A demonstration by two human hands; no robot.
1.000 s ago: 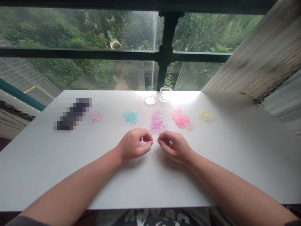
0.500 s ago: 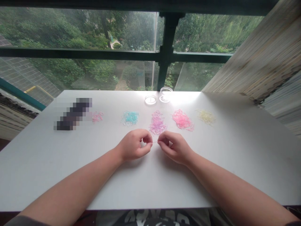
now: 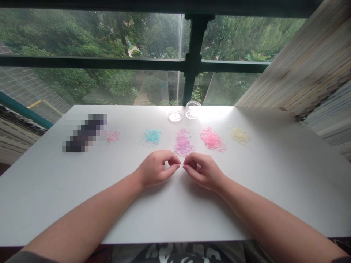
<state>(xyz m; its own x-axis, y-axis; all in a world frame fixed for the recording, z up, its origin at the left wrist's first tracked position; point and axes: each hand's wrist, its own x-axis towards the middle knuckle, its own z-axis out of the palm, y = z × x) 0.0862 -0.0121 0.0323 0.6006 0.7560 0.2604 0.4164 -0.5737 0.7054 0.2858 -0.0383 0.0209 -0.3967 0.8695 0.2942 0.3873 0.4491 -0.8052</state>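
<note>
My left hand (image 3: pixel 161 167) is closed in a pinch, its thumb and forefinger tips nearly meeting those of my right hand (image 3: pixel 202 168), which pinches in the same way. A thin pale rubber band spans the fingertips, hardly visible in the tiny gap now. Just beyond the fingers lies a pile of purple rubber bands (image 3: pixel 184 143). To its right is a heap of pink rubber bands (image 3: pixel 212 139), and farther right some yellow rubber bands (image 3: pixel 240 135). Blue rubber bands (image 3: pixel 152 136) lie to the left, with a smaller pink cluster (image 3: pixel 113 136) beyond them.
A clear round jar (image 3: pixel 193 110) and its clear lid (image 3: pixel 175 116) stand at the back of the white table (image 3: pixel 175 215), near the window. A dark pixelated patch (image 3: pixel 85 133) covers something at the back left. A fringed curtain (image 3: pixel 290 69) hangs at the right.
My left fingertips have shifted slightly right, closing the gap to my right hand. The thin strand that was stretched between them now barely shows. The piles have not moved.
</note>
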